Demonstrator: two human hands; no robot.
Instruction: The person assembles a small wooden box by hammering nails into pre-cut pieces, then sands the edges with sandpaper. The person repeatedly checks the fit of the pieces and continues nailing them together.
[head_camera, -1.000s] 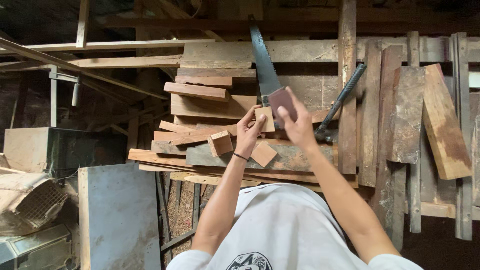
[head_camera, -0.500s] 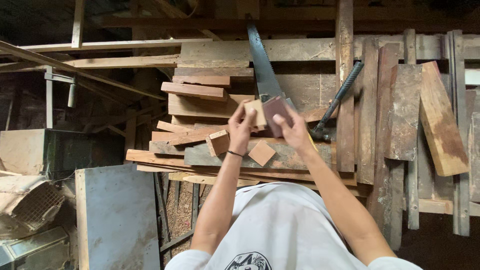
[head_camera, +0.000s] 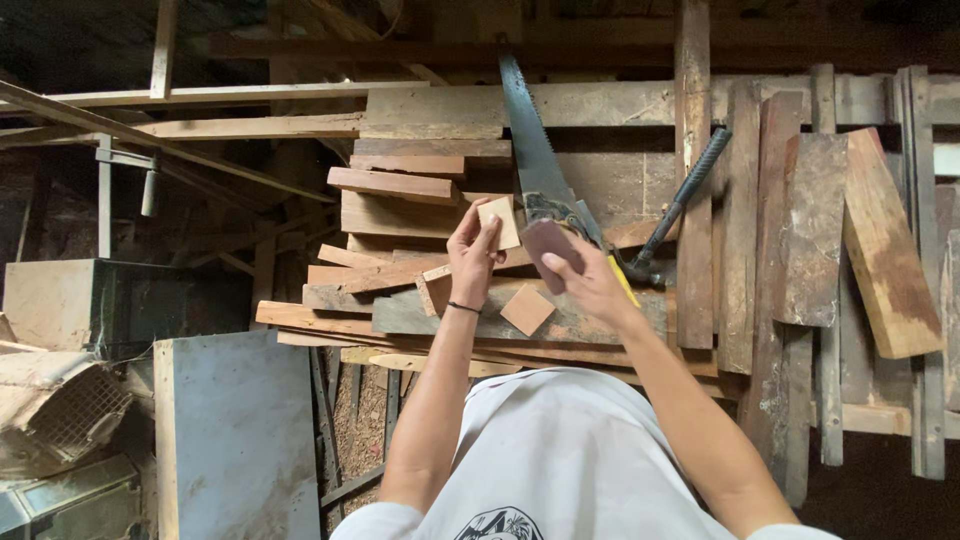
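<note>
My left hand (head_camera: 470, 250), with a dark band at the wrist, holds a small pale square wooden block (head_camera: 498, 222) upright by its edge. Just to its right, my right hand (head_camera: 592, 285) grips a dark brown flat piece (head_camera: 545, 245), perhaps sandpaper, close to the block but not on it. Both hands hover over a stack of rough planks (head_camera: 400, 185). Below them, a second small square of wood (head_camera: 527, 310) and a small reddish block (head_camera: 435, 290) lie on the planks.
A handsaw (head_camera: 528, 150) lies on the boards with its handle under my right hand. A hammer with a black handle (head_camera: 685, 195) rests to the right. Weathered boards (head_camera: 880, 250) lean at far right. A grey metal sheet (head_camera: 240, 430) stands at lower left.
My left hand has turned the pale block and raised it slightly. My right hand has drawn the dark piece a little away from it, down and to the right.
</note>
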